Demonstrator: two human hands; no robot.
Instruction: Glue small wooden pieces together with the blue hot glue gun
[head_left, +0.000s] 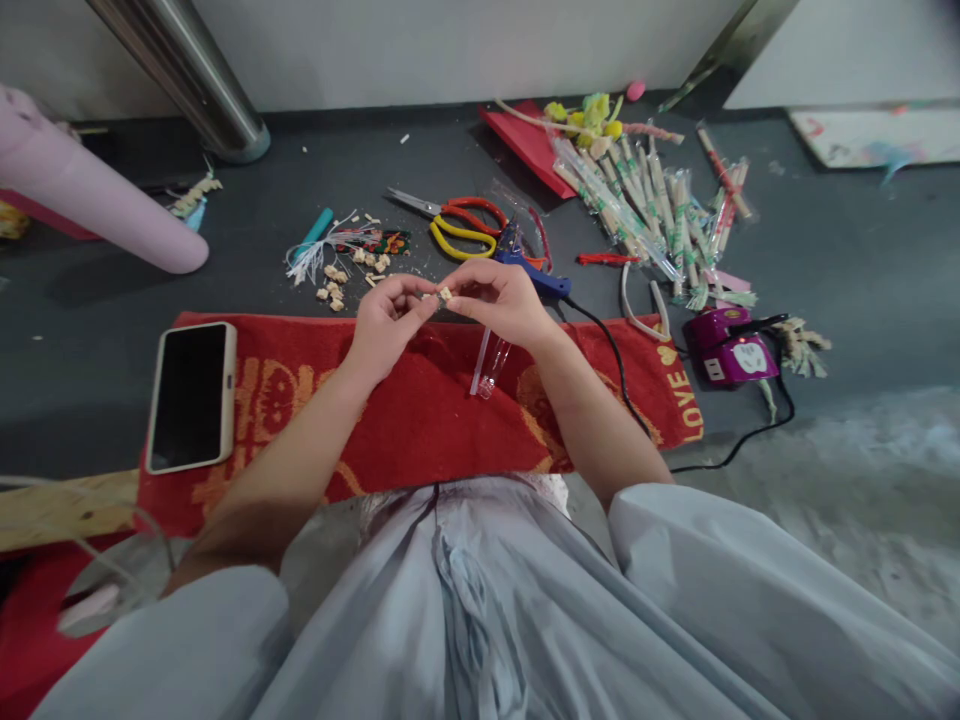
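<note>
My left hand (390, 320) and my right hand (501, 300) meet above a red towel (420, 420), fingertips pinched together on a small beige piece (445, 294). A clear plastic wrapped stick (487, 362) hangs down from under my right hand, which seems to hold it too. More small beige pieces (335, 285) lie scattered on the dark floor just beyond my left hand. A blue glue gun (534, 272) lies right behind my right hand.
A phone (191, 395) lies on the towel's left end. Scissors with red and yellow handles (457, 222), a pile of wrapped sticks (660, 215), a purple device (726, 348) with a black cord, a pink roll (90, 185) and a metal post (187, 70) surround the spot.
</note>
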